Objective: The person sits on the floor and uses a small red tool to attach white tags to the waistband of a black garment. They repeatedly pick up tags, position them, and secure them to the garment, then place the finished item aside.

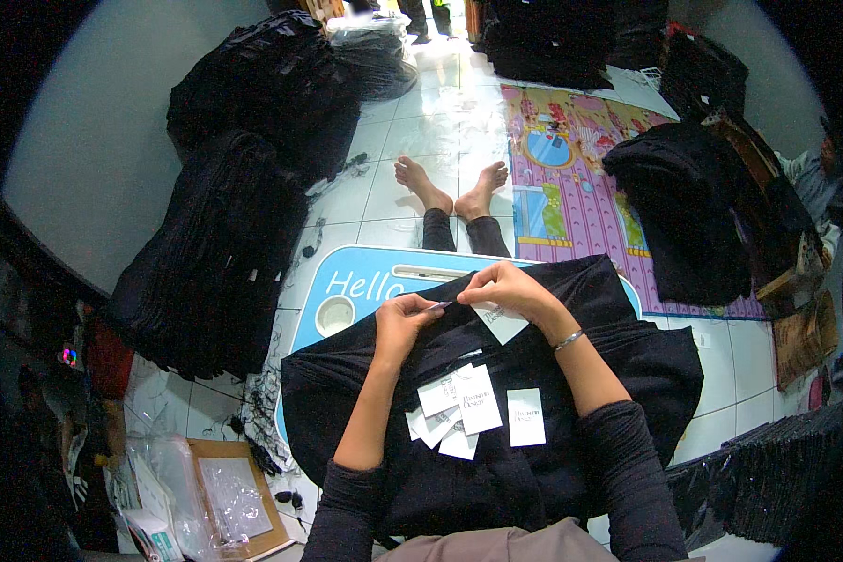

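A black garment (571, 328) lies spread over a small blue lap table (318, 309) and my lap. Above its far edge my left hand (405, 325) is closed in a pinch on a small, thin, purplish-white piece, too small to name. Close to its right, my right hand (513, 288) pinches with thumb and forefinger, and a white tag (503, 324) sticks out below its fingers. Several loose white tags (480, 400) overlap in a pile on the cloth nearer me. One single tag (526, 418) lies apart to the right of that pile.
Tall stacks of black cloth (197, 253) stand on the left, with another black pile (684, 206) on the right. A colourful play mat (581, 187) covers floor tiles ahead. Plastic packaging and cardboard (239, 487) lie at lower left. The table has a round recess (335, 316).
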### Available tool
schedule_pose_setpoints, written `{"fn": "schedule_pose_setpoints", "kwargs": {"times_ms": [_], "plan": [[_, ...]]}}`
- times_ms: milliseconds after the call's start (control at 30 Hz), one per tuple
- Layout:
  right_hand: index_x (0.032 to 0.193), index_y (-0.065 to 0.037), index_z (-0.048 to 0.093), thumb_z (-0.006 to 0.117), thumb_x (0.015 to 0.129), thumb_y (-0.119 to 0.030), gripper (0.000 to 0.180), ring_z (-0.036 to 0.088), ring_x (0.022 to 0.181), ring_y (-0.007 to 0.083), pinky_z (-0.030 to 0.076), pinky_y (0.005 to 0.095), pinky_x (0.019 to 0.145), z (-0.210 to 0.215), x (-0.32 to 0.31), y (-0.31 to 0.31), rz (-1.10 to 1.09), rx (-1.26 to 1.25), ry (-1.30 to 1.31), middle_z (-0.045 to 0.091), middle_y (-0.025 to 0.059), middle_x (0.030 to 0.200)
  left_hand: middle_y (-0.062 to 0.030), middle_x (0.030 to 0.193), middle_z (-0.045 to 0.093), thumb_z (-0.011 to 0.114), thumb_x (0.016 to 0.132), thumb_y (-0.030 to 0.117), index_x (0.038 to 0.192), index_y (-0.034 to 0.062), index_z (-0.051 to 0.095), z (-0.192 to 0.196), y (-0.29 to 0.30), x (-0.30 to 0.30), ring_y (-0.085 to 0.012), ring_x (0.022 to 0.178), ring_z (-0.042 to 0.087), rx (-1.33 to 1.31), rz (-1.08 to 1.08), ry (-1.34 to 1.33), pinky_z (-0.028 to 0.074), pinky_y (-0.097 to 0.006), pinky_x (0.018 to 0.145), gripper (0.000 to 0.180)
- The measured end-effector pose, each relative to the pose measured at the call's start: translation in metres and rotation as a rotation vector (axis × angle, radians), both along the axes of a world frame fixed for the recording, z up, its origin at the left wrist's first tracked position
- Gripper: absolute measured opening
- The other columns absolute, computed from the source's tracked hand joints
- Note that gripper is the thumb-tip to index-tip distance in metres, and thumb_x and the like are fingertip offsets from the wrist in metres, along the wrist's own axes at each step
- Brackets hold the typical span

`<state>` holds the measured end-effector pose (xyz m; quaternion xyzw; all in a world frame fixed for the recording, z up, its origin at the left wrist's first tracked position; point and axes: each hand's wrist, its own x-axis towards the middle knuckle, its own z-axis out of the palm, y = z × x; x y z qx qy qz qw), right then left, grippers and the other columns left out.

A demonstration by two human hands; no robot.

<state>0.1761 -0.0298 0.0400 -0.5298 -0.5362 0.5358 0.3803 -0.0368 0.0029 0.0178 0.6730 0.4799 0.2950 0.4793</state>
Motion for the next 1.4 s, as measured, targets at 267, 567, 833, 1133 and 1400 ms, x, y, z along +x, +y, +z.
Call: {"fn": "schedule_pose_setpoints", "kwargs": {"times_ms": [267, 567, 833, 1133, 1400], "plan": [[0.077, 0.003, 0.071, 0.076, 0.074, -0.016, 0.020, 0.056, 0.060, 0.0087, 0.044, 0.0221, 0.056, -0.004, 0.002, 0.000, 0.029, 0.025, -0.024, 0.065, 0.0053, 0.069, -0.0059, 0.075, 0.070, 0.075, 0.074, 0.007, 0.083, 0.0012, 0.073, -0.007, 0.001, 0.000, -0.0080, 0.067, 0.061, 0.029, 0.004, -0.038, 0.048, -0.022, 0.065, 0.011], [0.080, -0.001, 0.069, 0.080, 0.072, -0.026, 0.028, 0.058, 0.073, 0.0102, 0.045, 0.0250, 0.065, -0.026, -0.026, 0.012, 0.056, 0.224, -0.054, 0.067, 0.0043, 0.076, -0.0098, 0.085, 0.071, 0.072, 0.075, 0.003, 0.094, -0.0023, 0.069, -0.012, 0.002, 0.001, -0.0135, 0.077, 0.067, 0.018, -0.056, -0.162, 0.054, -0.026, 0.073, 0.020], [0.096, 0.000, 0.066, 0.073, 0.081, -0.023, 0.029, 0.058, 0.068, 0.0068, 0.046, 0.0211, 0.058, -0.017, -0.027, 0.002, 0.016, 0.097, -0.018, 0.065, 0.0027, 0.076, -0.0081, 0.079, 0.070, 0.071, 0.078, 0.004, 0.090, -0.0035, 0.071, -0.004, 0.003, -0.013, -0.0119, 0.070, 0.064, -0.066, -0.059, -0.094, 0.051, -0.023, 0.066, 0.015], [0.102, -0.005, 0.070, 0.072, 0.082, -0.022, 0.026, 0.048, 0.063, 0.0032, 0.041, 0.0212, 0.056, -0.028, -0.033, 0.005, 0.040, 0.325, -0.046, 0.061, -0.0058, 0.072, -0.0152, 0.082, 0.069, 0.062, 0.081, 0.001, 0.090, 0.0011, 0.070, 0.014, -0.004, -0.005, -0.0278, 0.072, 0.067, 0.752, -0.016, 0.007, 0.052, -0.034, 0.068, 0.013], [0.090, -0.004, 0.066, 0.067, 0.086, -0.015, 0.011, 0.048, 0.065, 0.0031, 0.040, 0.0191, 0.056, -0.034, -0.032, 0.008, 0.047, 0.333, 0.046, 0.056, -0.0060, 0.072, -0.0141, 0.084, 0.065, 0.065, 0.082, 0.007, 0.099, 0.0036, 0.067, 0.029, -0.025, 0.011, -0.0296, 0.082, 0.064, 0.834, -0.066, 0.059, 0.051, -0.036, 0.073, 0.018]]}}
